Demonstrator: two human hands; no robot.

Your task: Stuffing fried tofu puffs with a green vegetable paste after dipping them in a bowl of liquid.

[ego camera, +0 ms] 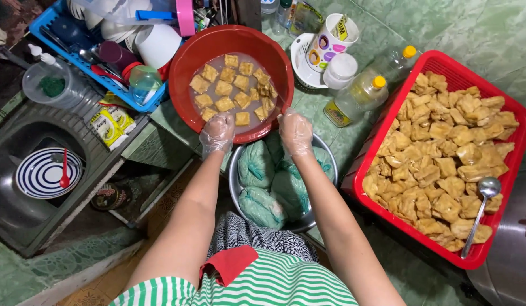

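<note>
A red bowl on the green counter holds cloudy liquid with several square yellow tofu pieces floating in it. Both my hands wear clear plastic gloves and rest at the bowl's near rim. My left hand has its fingers curled at a tofu piece by the rim. My right hand is curled too, with a thin stick-like thing showing just above it. The gloves hide what either hand grips. Below my hands, a steel bowl holds tied plastic bags of pale green filling.
A red basket of fried tofu puffs with a metal ladle stands at the right. Two yellow-capped bottles, a patterned mug, a blue dish rack, and a sink with a striped plate surround the bowl.
</note>
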